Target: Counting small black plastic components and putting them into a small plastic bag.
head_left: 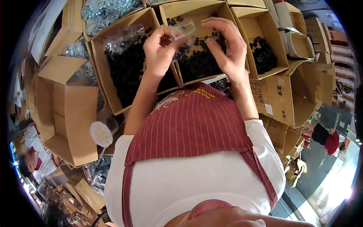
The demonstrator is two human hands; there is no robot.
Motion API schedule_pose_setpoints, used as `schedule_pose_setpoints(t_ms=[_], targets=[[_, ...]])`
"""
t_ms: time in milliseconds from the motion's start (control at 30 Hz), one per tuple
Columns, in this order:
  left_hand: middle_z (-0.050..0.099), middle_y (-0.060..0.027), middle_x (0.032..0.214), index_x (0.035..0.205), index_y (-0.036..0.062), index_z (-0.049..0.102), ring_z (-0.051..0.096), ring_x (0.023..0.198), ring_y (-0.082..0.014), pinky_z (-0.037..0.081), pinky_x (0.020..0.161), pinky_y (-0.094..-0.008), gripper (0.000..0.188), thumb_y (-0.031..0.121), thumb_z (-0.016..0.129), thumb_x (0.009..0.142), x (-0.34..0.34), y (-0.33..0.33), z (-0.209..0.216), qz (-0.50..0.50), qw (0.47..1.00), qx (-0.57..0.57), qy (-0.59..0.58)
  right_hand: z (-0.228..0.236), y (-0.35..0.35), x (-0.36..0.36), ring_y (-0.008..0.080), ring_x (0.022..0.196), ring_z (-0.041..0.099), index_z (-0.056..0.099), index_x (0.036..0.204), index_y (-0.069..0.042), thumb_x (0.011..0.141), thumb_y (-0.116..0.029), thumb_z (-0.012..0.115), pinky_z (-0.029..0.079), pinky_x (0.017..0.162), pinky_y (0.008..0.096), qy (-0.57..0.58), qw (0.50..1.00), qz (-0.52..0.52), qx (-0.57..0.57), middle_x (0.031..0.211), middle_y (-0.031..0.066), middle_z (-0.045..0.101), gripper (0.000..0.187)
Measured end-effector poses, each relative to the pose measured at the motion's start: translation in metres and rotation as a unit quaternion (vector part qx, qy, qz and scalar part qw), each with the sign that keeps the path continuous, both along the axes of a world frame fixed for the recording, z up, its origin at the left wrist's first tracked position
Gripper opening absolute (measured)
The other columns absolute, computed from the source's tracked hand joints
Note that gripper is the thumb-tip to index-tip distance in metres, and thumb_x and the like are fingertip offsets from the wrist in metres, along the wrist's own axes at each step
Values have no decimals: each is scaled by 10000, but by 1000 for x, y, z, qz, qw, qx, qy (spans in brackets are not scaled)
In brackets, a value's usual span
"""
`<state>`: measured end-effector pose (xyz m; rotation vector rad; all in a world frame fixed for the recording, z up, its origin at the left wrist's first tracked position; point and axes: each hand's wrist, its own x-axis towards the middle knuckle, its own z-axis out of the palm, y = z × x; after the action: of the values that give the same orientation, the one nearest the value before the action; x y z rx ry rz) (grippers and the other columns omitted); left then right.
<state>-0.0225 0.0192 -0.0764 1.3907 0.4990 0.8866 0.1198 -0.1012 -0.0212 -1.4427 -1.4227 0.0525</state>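
Observation:
My left hand (158,51) pinches a small clear plastic bag (184,31) between thumb and fingers. Across from it my right hand (231,49) is open, its thumb and fingers curved apart, with nothing visible in it. Both hands are over an open cardboard box (208,10) that holds small black parts (202,65). To the left, another cardboard box (100,62) contains many black pieces (126,73) with clear plastic film (126,39) over some of them. The box on the right (247,20) holds black ring-like parts (264,56).
Bags of clear or metallic small parts (106,17) fill a box at the far left. An open cardboard box (80,125) stands left of me, near a round white fan (101,133). More cartons (302,87) crowd the right. A person in red (332,143) is farther right.

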Motion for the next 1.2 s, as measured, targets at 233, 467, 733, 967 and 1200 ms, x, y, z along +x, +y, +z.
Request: schedule_pose_setpoints(t_ms=[233,467,733,967,1200], targets=[[605,26,834,957,36,613,532,750,-51,459,689,-229,223,87,780,817,1,-8,-1,11,982,154,110,16,11,9,294,930,639,654,1007,-66,689,-34,611,427,1018,477,-213,970,68,-97,887,110,657,322],[528,-193,1220,1287,-12,481,537,1119,-277,452,930,-375,594,269,766,849,16,2,4,92,854,499,114,6,7,16,224,1118,554,643,821,-70,688,-108,637,35,1085,728,-158,969,162,-98,986,26,621,138],[570,-36,912,1010,10,543,545,862,-144,451,788,-268,259,51,737,844,-4,22,-37,-2,996,85,9,-12,52,25,255,880,666,701,909,-63,800,-166,664,447,968,469,138,969,179,-105,900,73,703,155],[633,-101,1000,1196,2,579,615,945,-198,498,872,-319,449,-10,720,770,4,12,7,37,994,-99,-29,-160,113,109,477,1226,471,346,1485,-140,836,-429,656,418,1028,506,-210,873,48,-438,1376,273,436,775],[671,-115,1004,1144,-19,608,614,1001,-204,448,930,-329,359,44,694,801,-7,15,12,72,981,-166,-64,-190,116,50,441,1124,542,475,1371,-146,780,-302,725,490,899,499,-175,924,92,-327,1268,252,480,661]])
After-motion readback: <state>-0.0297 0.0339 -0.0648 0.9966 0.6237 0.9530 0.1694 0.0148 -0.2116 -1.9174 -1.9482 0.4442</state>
